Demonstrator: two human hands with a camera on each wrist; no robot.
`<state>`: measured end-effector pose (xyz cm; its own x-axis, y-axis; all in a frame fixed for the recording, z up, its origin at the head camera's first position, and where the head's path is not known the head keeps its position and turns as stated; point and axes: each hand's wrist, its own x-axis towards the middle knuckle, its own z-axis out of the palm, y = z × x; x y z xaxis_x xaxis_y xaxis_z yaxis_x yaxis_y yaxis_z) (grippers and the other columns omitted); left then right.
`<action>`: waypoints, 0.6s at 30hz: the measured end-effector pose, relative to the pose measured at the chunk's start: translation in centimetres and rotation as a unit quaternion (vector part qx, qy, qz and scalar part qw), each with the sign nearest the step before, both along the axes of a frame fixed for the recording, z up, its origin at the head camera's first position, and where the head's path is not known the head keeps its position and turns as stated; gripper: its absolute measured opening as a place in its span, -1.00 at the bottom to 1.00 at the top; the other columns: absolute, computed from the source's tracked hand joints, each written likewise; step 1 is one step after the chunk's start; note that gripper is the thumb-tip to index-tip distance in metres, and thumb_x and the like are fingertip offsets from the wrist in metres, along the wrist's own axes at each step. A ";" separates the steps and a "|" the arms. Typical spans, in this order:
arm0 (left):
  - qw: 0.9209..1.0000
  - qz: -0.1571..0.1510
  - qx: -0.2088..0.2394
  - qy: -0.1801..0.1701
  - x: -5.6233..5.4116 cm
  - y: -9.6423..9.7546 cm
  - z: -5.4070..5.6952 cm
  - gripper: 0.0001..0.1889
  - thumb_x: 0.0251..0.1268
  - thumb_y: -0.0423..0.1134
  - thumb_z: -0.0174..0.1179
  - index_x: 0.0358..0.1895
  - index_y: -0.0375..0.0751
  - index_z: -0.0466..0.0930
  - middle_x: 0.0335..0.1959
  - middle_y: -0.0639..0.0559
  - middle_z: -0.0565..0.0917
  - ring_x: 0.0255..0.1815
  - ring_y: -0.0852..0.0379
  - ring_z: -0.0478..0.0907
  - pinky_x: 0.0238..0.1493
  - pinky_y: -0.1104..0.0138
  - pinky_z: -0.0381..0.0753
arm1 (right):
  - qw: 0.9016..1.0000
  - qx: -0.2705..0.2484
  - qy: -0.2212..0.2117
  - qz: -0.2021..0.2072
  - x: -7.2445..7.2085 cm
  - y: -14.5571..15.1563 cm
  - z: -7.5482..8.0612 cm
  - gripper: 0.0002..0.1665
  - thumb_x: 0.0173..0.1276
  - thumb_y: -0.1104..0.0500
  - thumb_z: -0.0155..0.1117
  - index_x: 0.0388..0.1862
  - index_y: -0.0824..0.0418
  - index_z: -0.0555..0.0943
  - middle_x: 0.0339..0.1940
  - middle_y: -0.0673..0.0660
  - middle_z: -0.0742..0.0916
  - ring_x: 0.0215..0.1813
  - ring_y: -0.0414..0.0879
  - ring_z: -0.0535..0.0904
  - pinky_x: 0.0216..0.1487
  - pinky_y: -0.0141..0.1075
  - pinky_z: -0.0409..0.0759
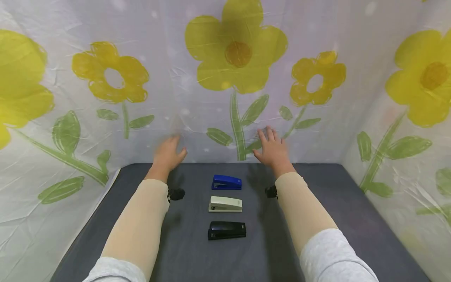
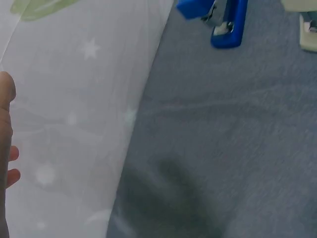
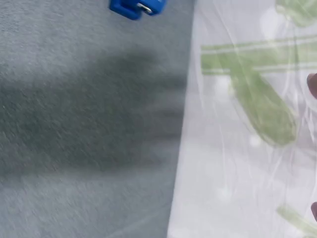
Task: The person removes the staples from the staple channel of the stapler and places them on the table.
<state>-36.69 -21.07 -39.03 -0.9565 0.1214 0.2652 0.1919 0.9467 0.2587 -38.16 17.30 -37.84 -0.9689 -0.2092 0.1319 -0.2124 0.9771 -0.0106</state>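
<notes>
Three staplers lie in a column on the dark grey table: a blue stapler [image 1: 227,182] farthest away, a cream stapler [image 1: 225,204] in the middle and a black stapler [image 1: 227,230] nearest. My left hand [image 1: 168,153] is held over the far edge of the table, left of the staplers, slightly blurred and holding nothing. On the other side, my right hand [image 1: 273,150] is raised with fingers spread, also holding nothing. Both wrist views catch part of the blue stapler [image 2: 230,25] and only bits of the fingers. Neither hand touches a stapler.
A grey cloth-covered table [image 1: 197,258] spreads beneath the arms. White curtain [image 1: 169,98] printed with yellow flowers hangs behind it and along both sides. A small black device [image 1: 176,194] sits at the left wrist, another black device [image 1: 270,191] at the right.
</notes>
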 end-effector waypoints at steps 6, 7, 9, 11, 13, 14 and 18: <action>0.995 -0.029 0.097 0.020 0.9 1.3 -1.8 -0.46 0.50 -0.15 0.10 0.42 -0.37 0.43 0.26 -0.31 0.55 0.24 -0.29 0.51 0.17 -0.14 0.49 | 0.998 -0.023 0.019 0.049 0.5 -0.9 -1.9 -0.02 0.56 -0.14 0.17 0.72 0.12 -0.07 0.69 0.28 0.03 0.66 0.21 -0.07 0.46 0.28 0.11; 0.993 -0.033 0.114 0.016 1.1 1.6 -2.1 -0.47 0.50 -0.16 0.11 0.41 -0.37 0.44 0.23 -0.30 0.57 0.20 -0.28 0.54 0.14 -0.13 0.51 | 0.998 -0.029 0.019 0.056 0.6 -1.0 -2.2 -0.03 0.56 -0.12 0.17 0.72 0.13 -0.05 0.69 0.28 0.05 0.66 0.21 -0.05 0.45 0.27 0.13; 0.988 -0.045 0.148 0.004 1.5 2.3 -2.9 -0.48 0.50 -0.18 0.11 0.41 -0.37 0.45 0.20 -0.30 0.58 0.16 -0.28 0.55 0.10 -0.12 0.53 | 0.996 -0.042 0.024 0.069 1.0 -1.2 -2.9 -0.08 0.56 -0.09 0.18 0.70 0.14 0.01 0.68 0.27 0.09 0.65 0.21 -0.01 0.44 0.25 0.18; 0.983 -0.055 0.175 -0.008 1.8 2.9 -3.6 -0.49 0.50 -0.19 0.12 0.40 -0.37 0.46 0.18 -0.29 0.59 0.12 -0.26 0.57 0.06 -0.09 0.55 | 0.995 -0.053 0.032 0.084 1.3 -1.5 -3.5 -0.12 0.56 -0.06 0.18 0.69 0.16 0.07 0.67 0.28 0.14 0.64 0.21 0.04 0.43 0.22 0.23; 0.978 -0.068 0.195 -0.013 2.0 3.5 -4.3 -0.51 0.49 -0.21 0.13 0.38 -0.37 0.49 0.16 -0.28 0.60 0.06 -0.23 0.59 0.03 -0.07 0.57 | 0.992 -0.065 0.045 0.102 1.6 -1.8 -4.1 -0.15 0.55 -0.03 0.20 0.67 0.18 0.13 0.65 0.28 0.20 0.62 0.21 0.10 0.41 0.19 0.28; 0.976 -0.073 0.202 -0.015 2.2 3.7 -4.7 -0.52 0.49 -0.22 0.13 0.38 -0.37 0.49 0.15 -0.27 0.61 0.04 -0.20 0.60 0.01 -0.05 0.58 | 0.990 -0.073 0.051 0.110 1.7 -2.0 -4.3 -0.17 0.55 -0.01 0.22 0.66 0.18 0.16 0.64 0.28 0.22 0.61 0.21 0.14 0.41 0.17 0.30; 0.969 -0.088 0.227 -0.037 3.0 4.6 -5.6 -0.54 0.48 -0.24 0.13 0.36 -0.33 0.53 0.10 -0.22 0.65 -0.07 -0.10 0.63 -0.09 0.02 0.61 | 0.983 -0.106 0.048 0.144 2.5 -3.2 -4.9 -0.19 0.53 0.03 0.25 0.64 0.20 0.21 0.62 0.29 0.26 0.57 0.21 0.22 0.40 0.14 0.32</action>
<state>-33.70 -16.45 -44.63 -0.9500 0.1721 0.2605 0.3054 0.6860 0.6604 -35.68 14.09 -42.72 -0.8545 -0.4310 0.2900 -0.4898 0.8545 -0.1731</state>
